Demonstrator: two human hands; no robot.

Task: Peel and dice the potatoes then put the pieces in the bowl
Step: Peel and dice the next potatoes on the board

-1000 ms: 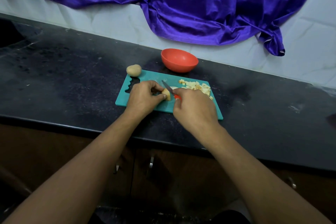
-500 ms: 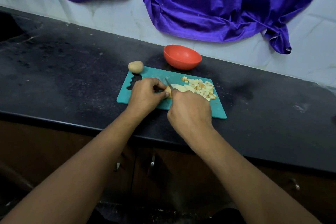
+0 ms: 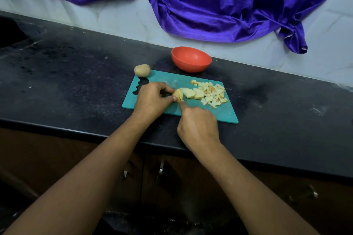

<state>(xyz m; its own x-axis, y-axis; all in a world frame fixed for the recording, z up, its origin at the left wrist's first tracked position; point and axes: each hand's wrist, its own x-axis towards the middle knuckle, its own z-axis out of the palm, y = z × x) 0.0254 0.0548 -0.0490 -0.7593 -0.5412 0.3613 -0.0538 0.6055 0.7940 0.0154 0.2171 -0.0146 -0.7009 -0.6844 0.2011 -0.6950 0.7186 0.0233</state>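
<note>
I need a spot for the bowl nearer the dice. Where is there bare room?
Widest: the counter right of the board. The counter left of the board, nearer than the whole potato, is bare. The board's near right corner is free. Crowded: the board's middle, with left hand, right hand, slices and dice.

Knife (image 3: 180, 99) nearly all swallowed by the right hand (image 3: 198, 122) (only a sliver of blade shows), potato piece (image 3: 178, 95) half covered by the left hand (image 3: 152, 99), cutting board (image 3: 219, 112) partly under both hands, forearms (image 3: 95, 177) and purple cloth (image 3: 210, 5) running off the edges.
</note>
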